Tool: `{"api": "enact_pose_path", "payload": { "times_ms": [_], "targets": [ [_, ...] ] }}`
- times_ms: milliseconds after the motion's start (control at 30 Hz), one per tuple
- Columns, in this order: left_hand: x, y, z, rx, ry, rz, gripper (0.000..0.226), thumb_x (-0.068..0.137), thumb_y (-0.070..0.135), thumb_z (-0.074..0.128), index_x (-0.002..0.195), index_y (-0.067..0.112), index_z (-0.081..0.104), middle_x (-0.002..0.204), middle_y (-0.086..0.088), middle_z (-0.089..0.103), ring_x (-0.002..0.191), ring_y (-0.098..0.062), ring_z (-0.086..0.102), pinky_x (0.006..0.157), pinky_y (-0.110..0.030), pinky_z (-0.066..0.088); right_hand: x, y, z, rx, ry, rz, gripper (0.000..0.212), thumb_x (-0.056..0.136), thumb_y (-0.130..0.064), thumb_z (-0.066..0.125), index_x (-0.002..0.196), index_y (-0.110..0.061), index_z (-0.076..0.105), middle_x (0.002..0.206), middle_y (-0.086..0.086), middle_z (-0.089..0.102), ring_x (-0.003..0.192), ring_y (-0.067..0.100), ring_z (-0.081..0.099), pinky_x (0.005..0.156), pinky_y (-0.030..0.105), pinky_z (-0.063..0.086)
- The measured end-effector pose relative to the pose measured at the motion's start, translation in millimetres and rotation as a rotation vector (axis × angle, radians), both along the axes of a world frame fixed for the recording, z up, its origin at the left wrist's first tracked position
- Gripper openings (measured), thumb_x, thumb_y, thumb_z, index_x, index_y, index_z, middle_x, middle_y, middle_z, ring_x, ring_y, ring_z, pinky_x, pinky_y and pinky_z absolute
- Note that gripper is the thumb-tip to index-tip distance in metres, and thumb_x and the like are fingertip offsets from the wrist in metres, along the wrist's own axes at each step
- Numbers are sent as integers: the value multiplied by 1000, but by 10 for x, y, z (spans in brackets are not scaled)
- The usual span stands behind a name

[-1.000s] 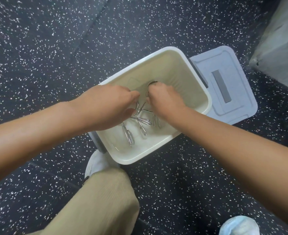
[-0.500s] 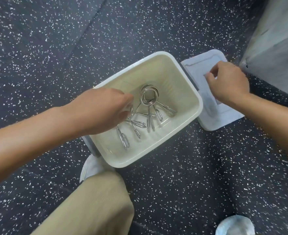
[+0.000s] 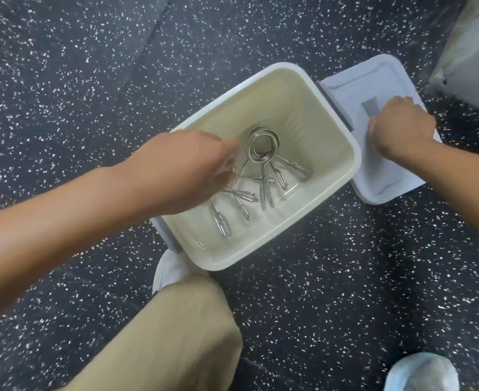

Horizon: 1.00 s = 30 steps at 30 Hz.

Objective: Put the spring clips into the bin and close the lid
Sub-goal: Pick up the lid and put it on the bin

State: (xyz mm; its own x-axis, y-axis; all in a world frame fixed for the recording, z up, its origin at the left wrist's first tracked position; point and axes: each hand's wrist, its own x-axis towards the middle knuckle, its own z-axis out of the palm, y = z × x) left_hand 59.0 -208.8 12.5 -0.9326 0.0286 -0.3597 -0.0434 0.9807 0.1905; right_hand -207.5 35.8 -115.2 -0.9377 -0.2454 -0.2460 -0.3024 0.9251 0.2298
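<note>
The cream bin [image 3: 337, 128] stands open on the floor. Several silver spring clips [image 3: 263, 153] lie piled inside it. My left hand [image 3: 187, 170] reaches into the bin from the left, its curled fingertips touching the clips; whether it grips one is hidden. The pale blue-grey lid [image 3: 387, 179] lies flat on the floor against the bin's right side. My right hand [image 3: 399, 128] is pressed on top of the lid, its fingers curled down at the grey handle recess [image 3: 370, 107].
The floor is dark speckled rubber [image 3: 91, 80]. My knee in tan trousers [image 3: 170, 334] and a white shoe [image 3: 167, 272] are just in front of the bin. Another shoe [image 3: 421, 373] is at the bottom right. A grey block [image 3: 472, 52] stands at the top right.
My right hand left the bin, crossed to the lid and now has its fingers curled at the handle recess. My left hand has stayed in the bin over the clips.
</note>
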Motion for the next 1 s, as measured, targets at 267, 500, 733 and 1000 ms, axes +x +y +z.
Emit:
{"api": "enact_pose_path", "payload": {
  "times_ms": [267,500,733,1000],
  "targets": [
    [32,38,10,-4,8,5,27,95,48,40,100,25,55,94,6,64,79,-26,64,64,-39,56,-18,-1,79,72,-112,-32,52,87,-28,46,127,5,44,126,24,50,112,43,54,84,45,45],
    [9,17,42,-13,38,35,26,96,47,42,104,26,55,99,6,68,82,-29,66,67,-39,55,33,145,335,88,-118,47,51,82,-31,49,118,4,47,114,24,52,99,41,56,70,42,40],
    [-5,84,102,10,54,64,24,96,47,41,103,28,53,99,7,67,80,-28,64,66,-38,55,121,400,953,146,-28,28,53,87,-36,50,116,7,46,111,27,50,101,42,55,69,41,36],
    [-43,80,78,37,127,131,24,97,50,42,98,29,54,94,6,68,77,-28,64,65,-38,55,470,385,1725,-102,-100,-178,73,70,-64,29,74,1,60,74,24,60,73,39,58,68,42,51]
  ]
}}
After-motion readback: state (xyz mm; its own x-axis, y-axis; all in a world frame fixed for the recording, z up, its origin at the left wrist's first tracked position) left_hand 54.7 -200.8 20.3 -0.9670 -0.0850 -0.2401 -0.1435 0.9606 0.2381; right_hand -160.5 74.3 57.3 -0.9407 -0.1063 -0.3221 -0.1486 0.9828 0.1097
